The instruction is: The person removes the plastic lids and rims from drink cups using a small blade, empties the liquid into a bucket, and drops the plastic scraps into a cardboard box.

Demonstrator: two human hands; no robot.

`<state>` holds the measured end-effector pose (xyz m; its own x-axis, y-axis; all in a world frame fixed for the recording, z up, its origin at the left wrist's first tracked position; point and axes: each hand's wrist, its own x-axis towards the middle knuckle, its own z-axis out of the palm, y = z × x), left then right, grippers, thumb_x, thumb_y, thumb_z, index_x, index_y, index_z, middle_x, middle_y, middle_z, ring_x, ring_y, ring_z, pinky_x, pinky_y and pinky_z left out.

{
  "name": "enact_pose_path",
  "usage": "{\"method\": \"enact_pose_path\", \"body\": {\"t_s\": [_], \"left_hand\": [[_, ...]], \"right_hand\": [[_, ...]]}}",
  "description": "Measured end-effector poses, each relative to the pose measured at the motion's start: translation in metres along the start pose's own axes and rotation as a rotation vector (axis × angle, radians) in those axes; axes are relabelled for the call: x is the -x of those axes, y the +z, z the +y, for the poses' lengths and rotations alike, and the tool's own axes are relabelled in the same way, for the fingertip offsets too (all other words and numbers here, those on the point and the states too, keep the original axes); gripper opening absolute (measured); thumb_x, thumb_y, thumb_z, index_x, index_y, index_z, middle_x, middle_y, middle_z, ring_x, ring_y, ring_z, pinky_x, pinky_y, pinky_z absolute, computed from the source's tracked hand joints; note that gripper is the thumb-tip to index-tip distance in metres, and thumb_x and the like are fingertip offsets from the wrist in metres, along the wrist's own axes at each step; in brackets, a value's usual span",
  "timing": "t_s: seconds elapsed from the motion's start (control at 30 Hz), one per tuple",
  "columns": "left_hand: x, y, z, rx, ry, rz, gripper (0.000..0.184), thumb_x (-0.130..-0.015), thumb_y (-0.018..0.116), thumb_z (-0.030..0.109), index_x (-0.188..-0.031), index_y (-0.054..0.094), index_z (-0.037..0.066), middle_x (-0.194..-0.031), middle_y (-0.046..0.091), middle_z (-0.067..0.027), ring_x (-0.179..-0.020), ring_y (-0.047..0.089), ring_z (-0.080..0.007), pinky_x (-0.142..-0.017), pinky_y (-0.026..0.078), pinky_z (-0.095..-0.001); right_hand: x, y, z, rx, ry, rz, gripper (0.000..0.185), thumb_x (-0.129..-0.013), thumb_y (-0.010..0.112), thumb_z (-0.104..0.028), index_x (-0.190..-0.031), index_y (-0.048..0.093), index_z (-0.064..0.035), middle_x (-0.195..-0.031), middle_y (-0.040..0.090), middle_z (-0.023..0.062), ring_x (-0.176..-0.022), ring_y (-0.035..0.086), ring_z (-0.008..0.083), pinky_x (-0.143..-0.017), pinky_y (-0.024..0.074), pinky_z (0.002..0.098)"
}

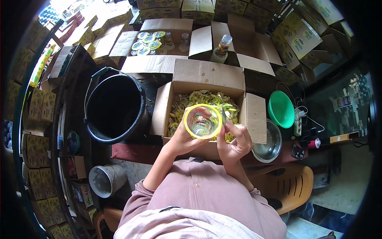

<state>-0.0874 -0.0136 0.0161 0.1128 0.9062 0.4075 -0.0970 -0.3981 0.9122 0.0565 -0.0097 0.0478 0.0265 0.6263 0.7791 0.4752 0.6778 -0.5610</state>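
A clear cup with a yellow rim (pixel 203 122) is held over the front of an open cardboard box. My left hand (pixel 184 137) is wrapped round its left side. At the cup's right side, my right hand (pixel 234 142) pinches a small thin blade-like piece (pixel 224 116) against or close to the rim. Many yellow-green strips (pixel 191 99) fill the cardboard box (pixel 209 74) below and behind the cup.
Left stands a black bucket (pixel 115 108); a grey bucket (pixel 107 181) is on the floor. Right are a green bowl (pixel 281 109) and a metal bowl (pixel 267 142). Behind, a box (pixel 167 24) holds yellow-rimmed cups, beside a bottle (pixel 223 45).
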Motion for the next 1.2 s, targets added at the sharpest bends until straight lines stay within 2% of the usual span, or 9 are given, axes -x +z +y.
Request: {"method": "enact_pose_path", "body": {"t_s": [0.4, 0.5, 0.63, 0.77, 0.87, 0.93, 1.07, 1.13, 1.2], "left_hand": [[0.001, -0.003, 0.002, 0.049, -0.072, -0.197, 0.064, -0.068, 0.072, 0.01, -0.12, 0.036, 0.001, -0.11, 0.045, -0.0092, -0.102, 0.047, -0.0163, -0.089, 0.039, -0.0292], [0.0, -0.003, 0.003, 0.085, -0.092, -0.161, 0.065, -0.067, 0.072, 0.009, -0.12, 0.036, 0.002, -0.11, 0.045, -0.009, -0.103, 0.046, -0.0162, -0.09, 0.038, -0.0294], [-0.002, -0.004, 0.002, 0.082, -0.095, -0.102, 0.065, -0.067, 0.072, 0.008, -0.12, 0.034, 0.002, -0.11, 0.044, -0.0089, -0.105, 0.046, -0.0163, -0.089, 0.039, -0.0289], [-0.002, -0.005, 0.001, 0.093, -0.098, -0.05, 0.065, -0.067, 0.07, 0.004, -0.12, 0.033, 0.002, -0.11, 0.043, -0.0089, -0.106, 0.045, -0.0163, -0.087, 0.041, -0.0291], [-0.002, -0.007, -0.001, 0.138, -0.113, 0.004, 0.063, -0.069, 0.068, 0.003, -0.121, 0.032, 0.003, -0.112, 0.043, -0.0093, -0.106, 0.045, -0.0173, -0.087, 0.041, -0.0294], [-0.004, -0.005, -0.002, 0.176, -0.131, 0.049, 0.061, -0.072, 0.066, 0.003, -0.121, 0.031, 0.003, -0.111, 0.043, -0.0101, -0.106, 0.044, -0.0175, -0.087, 0.04, -0.0294], [-0.006, -0.001, -0.005, 0.116, -0.1, 0.109, 0.056, -0.075, 0.062, 0.003, -0.121, 0.031, 0.002, -0.111, 0.043, -0.0108, -0.106, 0.044, -0.0173, -0.088, 0.039, -0.029], [-0.009, -0.001, -0.005, 0.089, -0.1, 0.14, 0.055, -0.076, 0.06, 0.003, -0.122, 0.031, 0.003, -0.112, 0.042, -0.0106, -0.106, 0.044, -0.0172, -0.089, 0.038, -0.0286], [-0.005, -0.003, -0.009, 0.328, -0.246, 0.212, 0.048, -0.08, 0.051, 0.006, -0.123, 0.03, 0.006, -0.115, 0.041, -0.0097, -0.108, 0.042, -0.0171, -0.09, 0.037, -0.0299]], "right_hand": [[0.002, -0.005, 0.009, 0.067, 0.041, -0.07, 0.028, -0.066, 0.067, 0.002, -0.092, 0.065, -0.0061, -0.072, 0.061, 0.006, -0.061, 0.059, 0.0147, -0.057, 0.0483, 0.0253], [0.003, -0.004, 0.01, 0.075, 0.107, -0.044, 0.025, -0.067, 0.066, 0.002, -0.09, 0.065, -0.0048, -0.073, 0.061, 0.0067, -0.062, 0.06, 0.0148, -0.058, 0.0486, 0.0252], [0.001, -0.007, 0.02, 0.024, 0.248, -0.061, 0.017, -0.07, 0.065, 0.002, -0.087, 0.063, -0.0013, -0.073, 0.062, 0.0067, -0.062, 0.06, 0.0124, -0.057, 0.0473, 0.0233], [0.028, -0.023, 0.075, -0.145, 0.643, 0.024, 0.018, -0.073, 0.064, 0.0, -0.091, 0.061, 0.0011, -0.074, 0.061, 0.0043, -0.063, 0.058, 0.0073, -0.057, 0.0459, 0.0213], [0.069, -0.047, 0.133, -0.1, 0.792, 0.101, 0.023, -0.071, 0.066, 0.003, -0.093, 0.059, 0.0041, -0.088, 0.06, 0.0079, -0.062, 0.058, 0.008, -0.053, 0.0459, 0.0184], [0.098, -0.059, 0.16, 0.031, 0.786, 0.068, 0.028, -0.069, 0.067, 0.005, -0.095, 0.058, 0.0052, -0.1, 0.055, 0.0111, -0.063, 0.059, 0.0108, -0.052, 0.0478, 0.0193], [0.114, -0.068, 0.16, 0.146, 0.749, 0.036, 0.036, -0.064, 0.069, 0.007, -0.098, 0.057, 0.0067, -0.118, 0.043, 0.0156, -0.066, 0.061, 0.0165, -0.053, 0.052, 0.0224], [0.115, -0.07, 0.16, 0.143, 0.736, 0.03, 0.042, -0.062, 0.07, 0.007, -0.101, 0.056, 0.0058, -0.121, 0.04, 0.017, -0.071, 0.061, 0.0192, -0.054, 0.0532, 0.0233], [0.115, -0.072, 0.159, 0.172, 0.697, 0.019, 0.045, -0.061, 0.071, 0.007, -0.103, 0.055, 0.0048, -0.121, 0.04, 0.017, -0.073, 0.061, 0.0196, -0.054, 0.0533, 0.0232]]}}
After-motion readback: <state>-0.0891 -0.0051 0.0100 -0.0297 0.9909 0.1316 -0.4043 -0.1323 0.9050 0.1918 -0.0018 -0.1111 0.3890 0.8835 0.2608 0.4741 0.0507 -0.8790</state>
